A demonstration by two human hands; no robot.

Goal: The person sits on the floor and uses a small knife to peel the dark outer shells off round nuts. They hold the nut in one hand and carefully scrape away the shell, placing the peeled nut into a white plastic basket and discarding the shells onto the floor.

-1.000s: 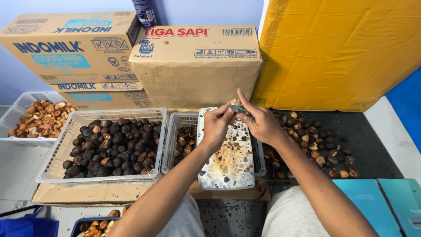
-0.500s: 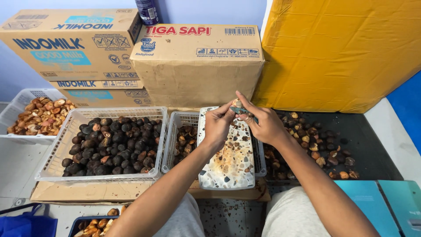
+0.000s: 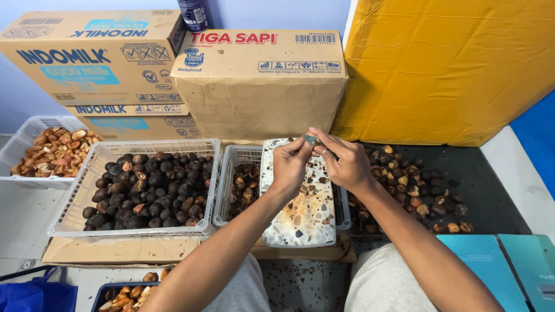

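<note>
Left hand [image 3: 291, 164] and right hand [image 3: 345, 162], fingertips still pinched together on one small dark nut [image 3: 311, 139], unmoved above the speckled terrazzo slab [image 3: 300, 222]; work unchanged.

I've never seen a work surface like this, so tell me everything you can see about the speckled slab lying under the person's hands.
The speckled white terrazzo-like slab is a long rectangle with dark and brown chips in a pale ground, looking like stone. It lies flat across the top of a white plastic mesh basket of brown nuts, its long side running away from the person. Brownish stains and crumbs cover its middle. The left hand and right hand hover above its far end, pinching a small piece; neither clearly touches it.
</note>
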